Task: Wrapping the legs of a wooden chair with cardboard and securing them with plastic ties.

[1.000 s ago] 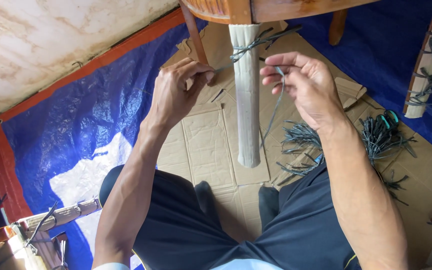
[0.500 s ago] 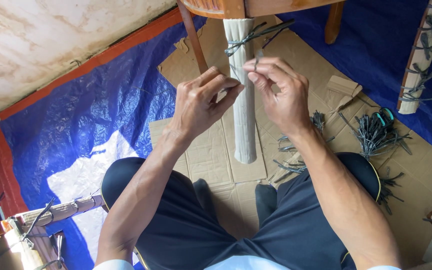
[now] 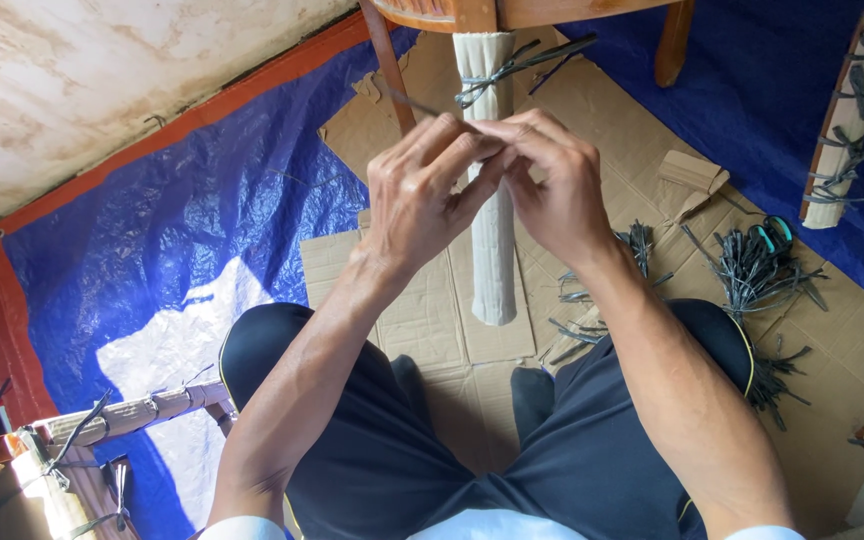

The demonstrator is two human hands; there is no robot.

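1. The left hand and right hand meet in front of a wrapped leg, fingertips touching. Both pinch a thin dark strap; 1 end sticks out up and left past the left fingers. Holding it from both sides probably keeps it taut around the leg.
2. The leg hangs from a wooden chair at the top edge and is sheathed in pale corrugated card. A tied strap already binds the wrap just above the hands, its loose ends pointing right.
3. The leg's foot ends above the cardboard sheet, which lies on a blue tarp, likely to shield the floor.
4. A heap of cut straps lies toward the cardboard's right edge, within the right arm's reach; a smaller bunch sits just beside the right knee.
5. A 2nd wrapped leg with several ties stands at the right edge; a 3rd bundle lies at the lower left.
6. Hidden: the hands cover where the strap crosses the leg, so I cannot tell whether a knot is formed. The chair seat is cut off at the top. Something teal shows in the heap, too small to identify.
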